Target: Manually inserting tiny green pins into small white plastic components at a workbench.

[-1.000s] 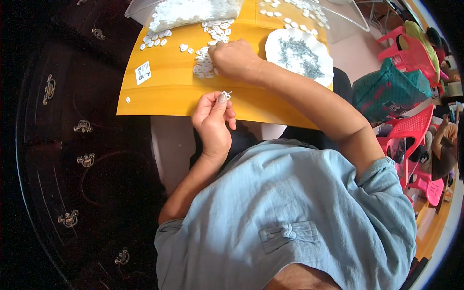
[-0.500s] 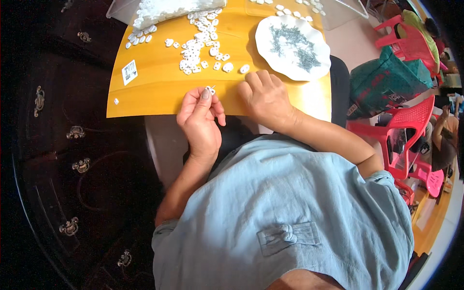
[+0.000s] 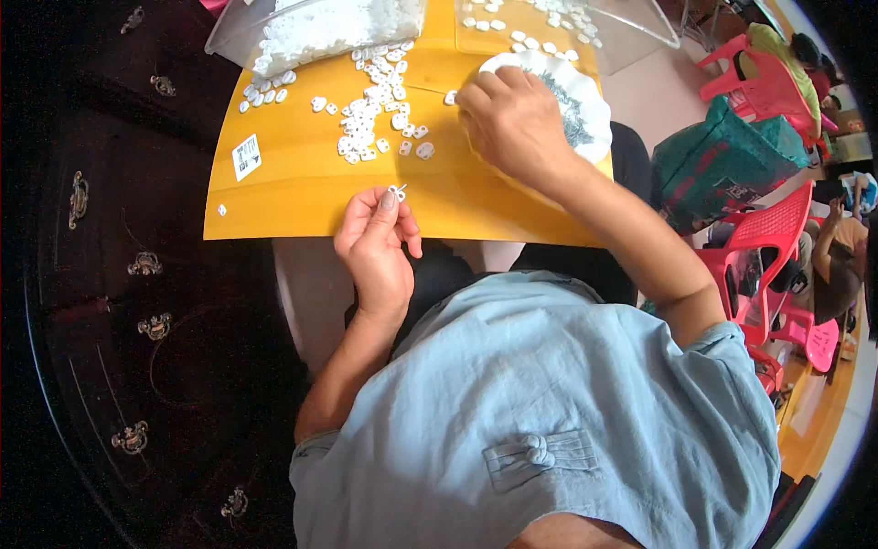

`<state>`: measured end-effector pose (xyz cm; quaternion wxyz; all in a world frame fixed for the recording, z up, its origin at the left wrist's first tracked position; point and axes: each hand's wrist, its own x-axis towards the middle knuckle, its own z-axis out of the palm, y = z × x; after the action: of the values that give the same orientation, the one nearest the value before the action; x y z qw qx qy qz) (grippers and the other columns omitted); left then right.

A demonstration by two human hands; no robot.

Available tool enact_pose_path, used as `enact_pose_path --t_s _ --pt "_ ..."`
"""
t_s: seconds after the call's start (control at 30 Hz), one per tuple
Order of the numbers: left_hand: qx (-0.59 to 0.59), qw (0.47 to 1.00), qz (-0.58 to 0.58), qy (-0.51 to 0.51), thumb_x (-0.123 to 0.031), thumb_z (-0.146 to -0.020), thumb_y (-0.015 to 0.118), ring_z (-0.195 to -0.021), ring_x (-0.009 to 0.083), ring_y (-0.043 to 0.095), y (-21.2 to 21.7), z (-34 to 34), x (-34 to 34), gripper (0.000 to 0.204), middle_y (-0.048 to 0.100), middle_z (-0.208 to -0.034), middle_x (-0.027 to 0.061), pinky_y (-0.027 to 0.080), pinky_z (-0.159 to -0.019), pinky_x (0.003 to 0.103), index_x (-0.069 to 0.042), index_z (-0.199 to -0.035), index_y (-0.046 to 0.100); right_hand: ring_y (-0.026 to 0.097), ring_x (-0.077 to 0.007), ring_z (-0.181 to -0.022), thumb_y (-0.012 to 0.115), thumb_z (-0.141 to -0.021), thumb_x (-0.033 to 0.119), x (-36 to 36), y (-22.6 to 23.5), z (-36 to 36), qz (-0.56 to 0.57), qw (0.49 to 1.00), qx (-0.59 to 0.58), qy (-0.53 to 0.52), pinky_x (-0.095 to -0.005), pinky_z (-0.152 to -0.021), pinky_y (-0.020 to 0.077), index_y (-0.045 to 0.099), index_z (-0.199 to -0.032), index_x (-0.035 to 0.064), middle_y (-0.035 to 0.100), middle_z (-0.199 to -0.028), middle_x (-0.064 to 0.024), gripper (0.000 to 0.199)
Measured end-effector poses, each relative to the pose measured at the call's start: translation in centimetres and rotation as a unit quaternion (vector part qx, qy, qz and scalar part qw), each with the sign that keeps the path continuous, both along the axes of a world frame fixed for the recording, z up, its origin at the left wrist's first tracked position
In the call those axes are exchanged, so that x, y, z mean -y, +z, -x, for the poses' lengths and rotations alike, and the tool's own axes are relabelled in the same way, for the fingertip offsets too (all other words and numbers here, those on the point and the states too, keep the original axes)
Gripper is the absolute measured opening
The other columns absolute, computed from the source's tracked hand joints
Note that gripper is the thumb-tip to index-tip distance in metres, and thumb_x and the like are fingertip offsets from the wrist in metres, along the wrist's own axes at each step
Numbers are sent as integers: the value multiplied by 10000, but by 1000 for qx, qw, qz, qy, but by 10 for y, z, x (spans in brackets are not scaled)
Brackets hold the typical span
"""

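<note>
Between the thumb and fingers of my left hand (image 3: 380,240), closed in a pinch, is a small white plastic piece (image 3: 395,194) with a thin metal pin sticking out. It is held just above the near edge of the yellow table. My right hand (image 3: 517,123) is over the left part of a white wavy-rimmed plate (image 3: 599,137), back up, fingers curled down. A single white piece (image 3: 450,97) shows right beside its fingertips; whether they grip anything is hidden. Thin grey metal pins (image 3: 572,114) lie in a heap on the plate, partly covered by this hand.
Many loose white pieces (image 3: 366,123) are scattered over the yellow table (image 3: 302,197). Behind them is a clear bin (image 3: 338,37) full of white pieces; another clear bin (image 3: 631,37) stands right of it. A dark drawer cabinet (image 3: 155,366) lines the left, pink chairs (image 3: 759,238) the right.
My right hand has moved away from me to the plate's left side. A single white piece has shifted farther off, close to its fingers. My left hand keeps its pinch.
</note>
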<state>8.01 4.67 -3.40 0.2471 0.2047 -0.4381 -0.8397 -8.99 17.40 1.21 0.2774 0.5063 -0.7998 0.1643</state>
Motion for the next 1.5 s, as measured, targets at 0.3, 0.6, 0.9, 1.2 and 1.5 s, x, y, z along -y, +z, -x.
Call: enact_pose_path --t_s 0.3,0.6,0.9,1.2,1.5 --pt "-7 1000 -18 -10 -100 -957 553 -571 112 519 -1 -3 1 101 582 -764 61 398 -426 230 -3 -931 559 561 -278 -1013 582 -803 137 38 -6 42 -249 964 37 -87 -419 -886 397 682 -901 92 626 -986 -90 147" --pt "-14 1000 -11 -15 -97 -955 554 -592 106 529 -1 -1 2 99 584 -771 58 406 -434 227 1 -943 564 566 -263 -987 586 -815 168 40 -18 46 -227 971 7 -73 -420 -864 400 673 -902 81 627 -952 -82 150" --pt "5 1000 -16 -17 -107 -951 563 -556 118 522 0 -4 0 98 579 -758 63 396 -407 234 -13 -923 560 543 -241 -887 583 -759 187 30 -23 36 -190 978 -85 33 -403 -805 403 613 -811 90 596 -815 -49 115" --pt "-6 1000 -8 -26 -110 -956 560 -558 122 527 -3 -3 1 102 582 -765 66 404 -410 236 -10 -938 552 545 -219 -812 578 -750 209 4 -7 -24 -195 969 -74 133 -365 -741 400 586 -772 89 558 -794 -44 122" --pt "5 1000 10 -15 -104 -961 546 -550 123 522 2 -4 -5 103 582 -765 67 402 -410 244 -6 -933 551 527 -212 -757 570 -729 183 -30 -19 -47 -114 984 -7 140 -354 -693 391 559 -745 100 514 -772 -50 85"
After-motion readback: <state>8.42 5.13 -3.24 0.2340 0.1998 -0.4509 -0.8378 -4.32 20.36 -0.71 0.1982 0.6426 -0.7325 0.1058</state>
